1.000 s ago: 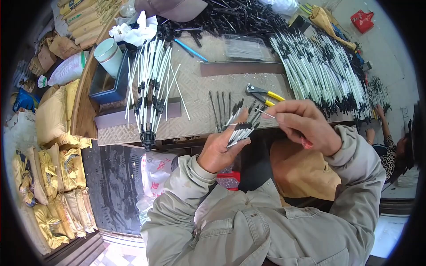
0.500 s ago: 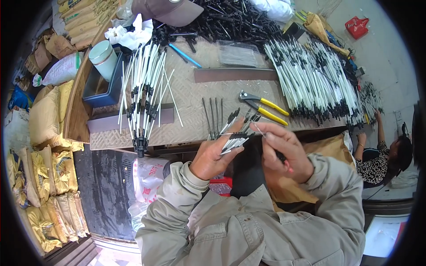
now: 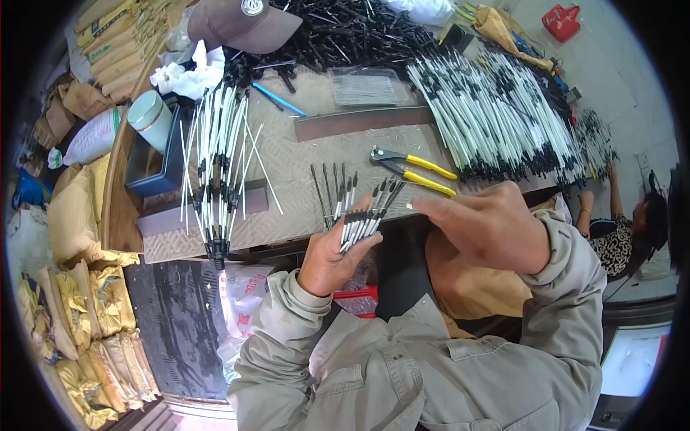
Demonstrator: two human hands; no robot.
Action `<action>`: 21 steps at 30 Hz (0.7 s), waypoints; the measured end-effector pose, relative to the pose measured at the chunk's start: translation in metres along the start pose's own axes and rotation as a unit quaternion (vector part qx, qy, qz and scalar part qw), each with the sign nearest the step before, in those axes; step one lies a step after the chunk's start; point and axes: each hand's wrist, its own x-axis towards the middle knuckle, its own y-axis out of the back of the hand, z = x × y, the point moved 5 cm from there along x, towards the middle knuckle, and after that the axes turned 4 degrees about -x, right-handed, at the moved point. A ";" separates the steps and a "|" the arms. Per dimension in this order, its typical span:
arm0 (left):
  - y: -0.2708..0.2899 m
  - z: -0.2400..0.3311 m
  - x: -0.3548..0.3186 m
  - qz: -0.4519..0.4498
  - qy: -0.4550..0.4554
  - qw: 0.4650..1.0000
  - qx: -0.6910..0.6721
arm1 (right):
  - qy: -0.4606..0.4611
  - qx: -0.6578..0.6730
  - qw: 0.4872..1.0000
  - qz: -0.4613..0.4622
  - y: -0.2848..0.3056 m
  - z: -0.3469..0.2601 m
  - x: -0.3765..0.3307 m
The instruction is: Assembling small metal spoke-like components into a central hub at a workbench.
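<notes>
My left hand (image 3: 332, 260) grips a fanned bundle of thin white rods with black tips (image 3: 365, 217), held just in front of the table edge. My right hand (image 3: 492, 224) is beside it on the right, fingertips pinched on a thin wire or pin that reaches the bundle's top. A few loose dark rods (image 3: 332, 188) lie on the table right behind the bundle. Yellow-handled pliers (image 3: 415, 169) rest on the table a little further back.
A fan of assembled white rods (image 3: 219, 169) lies at the left of the patterned table (image 3: 302, 161). A big pile of white-and-black rods (image 3: 496, 122) fills the right. Black parts (image 3: 345, 32), a cap (image 3: 241, 21), a cup (image 3: 149, 118) and a person seated at right (image 3: 632, 223) are around.
Both hands have drawn closer together and lower toward the table edge. The right hand now pinches at the bundle's top instead of holding a single rod apart.
</notes>
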 end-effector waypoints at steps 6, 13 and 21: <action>-0.013 0.003 0.001 0.025 0.060 0.993 -0.097 | -0.205 0.072 0.973 0.077 -0.061 0.107 -0.005; -0.035 0.005 0.014 0.006 0.073 0.991 -0.110 | -0.144 -0.036 0.984 0.094 -0.136 0.144 -0.009; -0.051 0.003 0.022 0.042 0.077 0.988 -0.130 | -0.132 0.634 0.759 -0.072 -0.067 0.091 0.012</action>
